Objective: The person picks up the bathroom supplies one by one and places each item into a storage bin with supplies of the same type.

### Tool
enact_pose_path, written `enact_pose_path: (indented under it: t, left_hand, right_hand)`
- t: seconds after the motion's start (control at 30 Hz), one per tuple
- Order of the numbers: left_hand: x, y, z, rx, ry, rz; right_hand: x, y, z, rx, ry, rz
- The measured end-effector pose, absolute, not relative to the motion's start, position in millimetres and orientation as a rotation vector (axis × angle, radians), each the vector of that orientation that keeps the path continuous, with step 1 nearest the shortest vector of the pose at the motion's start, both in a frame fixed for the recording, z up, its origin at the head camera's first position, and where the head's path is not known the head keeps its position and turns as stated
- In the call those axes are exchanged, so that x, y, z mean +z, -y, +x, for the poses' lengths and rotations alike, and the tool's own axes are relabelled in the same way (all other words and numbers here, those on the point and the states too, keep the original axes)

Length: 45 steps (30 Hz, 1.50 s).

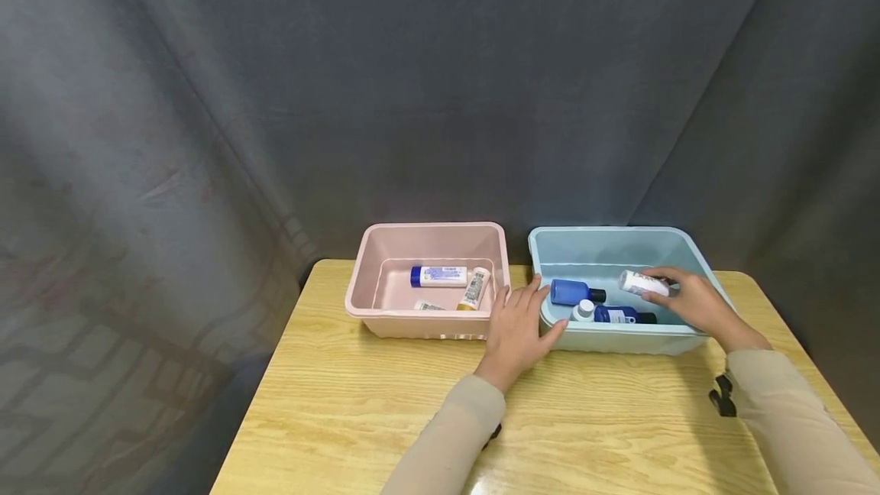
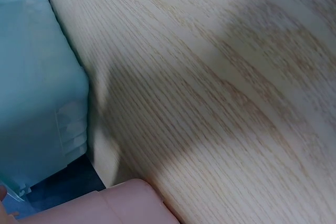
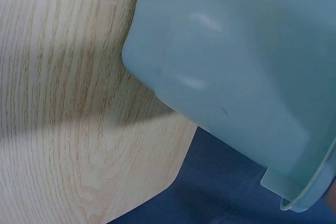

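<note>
My right hand (image 1: 701, 308) pinches a small white bottle (image 1: 644, 283) with printed lettering, held above the floor of the light blue bin (image 1: 619, 341). Fairly straight fingers of my left hand (image 1: 516, 331) spread over the gap between this bin and the pink bin (image 1: 426, 327), near both rims. Inside the blue bin lie a blue bottle with a black cap (image 1: 571, 292), a dark blue bottle with a white label (image 1: 616, 315) and a white-capped bottle (image 1: 583, 312). The wrist views show mostly bin walls and tabletop.
The pink bin holds a white tube with a blue cap (image 1: 440, 276), a white tube with a gold cap (image 1: 474, 289) and a partly hidden white item (image 1: 429, 305). Both bins stand at the back of the wooden table (image 1: 344, 411), before a dark grey curtain (image 1: 481, 98).
</note>
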<state>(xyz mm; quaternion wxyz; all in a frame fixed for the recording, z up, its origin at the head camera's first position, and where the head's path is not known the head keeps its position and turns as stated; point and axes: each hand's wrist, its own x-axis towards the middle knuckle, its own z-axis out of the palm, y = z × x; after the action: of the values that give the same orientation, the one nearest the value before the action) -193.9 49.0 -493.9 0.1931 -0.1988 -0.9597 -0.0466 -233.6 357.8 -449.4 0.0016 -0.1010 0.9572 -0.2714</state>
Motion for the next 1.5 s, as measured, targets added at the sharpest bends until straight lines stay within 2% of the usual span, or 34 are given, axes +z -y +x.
enact_pose_path:
  t: [0.9, 1.17, 1.5]
  left_hand:
    - [-495, -50, -194, -0.137, 2.669, -0.544]
    - [-493, -52, -194, -0.161, 2.692, -0.534]
    - [-482, -50, -192, -0.558, 2.558, -0.554]
  right_hand:
    - [-451, -357, -227, -0.902, -3.129, -0.292]
    - [-445, -353, -214, -0.875, -3.192, -0.271]
    - [-429, -338, -186, -0.888, -3.229, -0.224]
